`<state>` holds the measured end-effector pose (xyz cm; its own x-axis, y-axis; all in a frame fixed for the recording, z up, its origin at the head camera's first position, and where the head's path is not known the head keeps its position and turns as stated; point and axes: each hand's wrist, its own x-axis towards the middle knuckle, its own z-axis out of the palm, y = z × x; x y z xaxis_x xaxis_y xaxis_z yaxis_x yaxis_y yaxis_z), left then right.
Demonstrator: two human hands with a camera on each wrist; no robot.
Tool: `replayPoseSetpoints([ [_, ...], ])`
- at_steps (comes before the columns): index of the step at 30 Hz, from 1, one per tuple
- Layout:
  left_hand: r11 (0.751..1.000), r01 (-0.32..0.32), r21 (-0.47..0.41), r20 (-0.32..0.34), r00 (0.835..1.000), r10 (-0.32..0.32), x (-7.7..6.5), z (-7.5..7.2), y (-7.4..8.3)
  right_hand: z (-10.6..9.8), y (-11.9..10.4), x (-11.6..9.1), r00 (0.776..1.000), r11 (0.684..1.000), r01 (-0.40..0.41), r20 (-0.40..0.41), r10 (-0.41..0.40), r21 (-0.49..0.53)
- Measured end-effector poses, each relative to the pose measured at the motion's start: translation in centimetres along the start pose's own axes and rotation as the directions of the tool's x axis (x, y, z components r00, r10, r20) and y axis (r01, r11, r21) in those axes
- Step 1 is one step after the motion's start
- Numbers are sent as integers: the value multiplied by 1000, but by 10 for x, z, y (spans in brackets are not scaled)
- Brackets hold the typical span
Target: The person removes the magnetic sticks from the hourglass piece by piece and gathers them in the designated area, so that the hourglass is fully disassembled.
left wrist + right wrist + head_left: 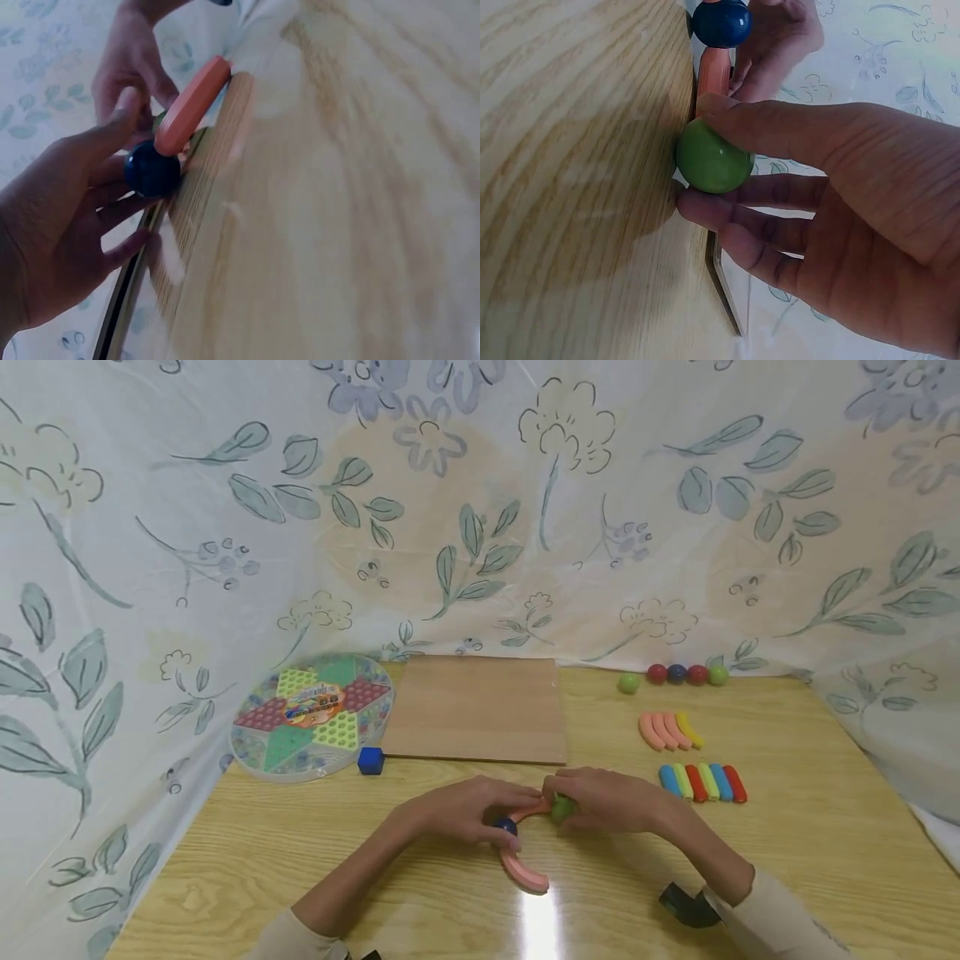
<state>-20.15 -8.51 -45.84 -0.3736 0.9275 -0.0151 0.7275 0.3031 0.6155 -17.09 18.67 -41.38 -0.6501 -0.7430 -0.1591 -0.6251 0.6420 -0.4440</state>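
Observation:
Near the middle of the wooden table, a dark blue ball sits between two curved pink pieces. One pink piece bends toward the front; the other pink piece links the blue ball to a green ball. My left hand holds the blue ball, thumb at its near side and fingers behind, partly covering it. With thumb and fingers, my right hand pinches the green ball, seen clearly in the right wrist view as a glossy ball against the pink piece's end.
Behind the hands lies a flat brown board. To its left are a round Chinese checkers board and a blue cube. On the right are several balls, curved pieces and a row of coloured sticks. Floral cloth hangs behind.

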Motion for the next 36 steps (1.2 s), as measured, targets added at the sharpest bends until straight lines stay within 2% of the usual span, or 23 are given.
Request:
replayPoseSetpoints([
  [7, 1000, 7, -18, 44, 999, -6, -1, -2, -4, -1, 4, 1, 1000, 999, 24, 1, -24, 23],
  [11, 1000, 14, -7, 63, 998, -13, 0, -4, -3, -5, 7, -2, 999, 999, 42, 8, -42, -11],
  [15, 1000, 26, -13, 80, 996, -25, 0, -4, -2, -9, 8, -5, 999, 999, 35, 32, -33, -41],
  [18, 999, 39, -15, 80, 996, -38, -1, -3, -3, -15, 8, -9, 999, 1000, -1, 41, 2, -28],
  [21, 999, 35, -17, 77, 996, -34, -1, -1, -5, -23, 9, -18, 1000, 1000, -17, 6, 17, -7],
  [26, 1000, 11, -19, 79, 997, -9, -3, 0, -6, -43, 17, -35, 993, 998, -43, -109, 47, 37],
  [29, 1000, 7, -22, 84, 996, -5, -4, 0, -6, -62, 27, -44, 980, 993, -108, -160, 115, 48],
  [32, 1000, 10, -16, 82, 997, -9, -3, 1, -5, -84, 49, -56, 958, 983, -177, -223, 183, 47],
  [36, 999, 27, -26, 83, 996, -25, -2, 1, -5, -109, 89, -74, 895, 955, -297, -346, 282, 12],
])
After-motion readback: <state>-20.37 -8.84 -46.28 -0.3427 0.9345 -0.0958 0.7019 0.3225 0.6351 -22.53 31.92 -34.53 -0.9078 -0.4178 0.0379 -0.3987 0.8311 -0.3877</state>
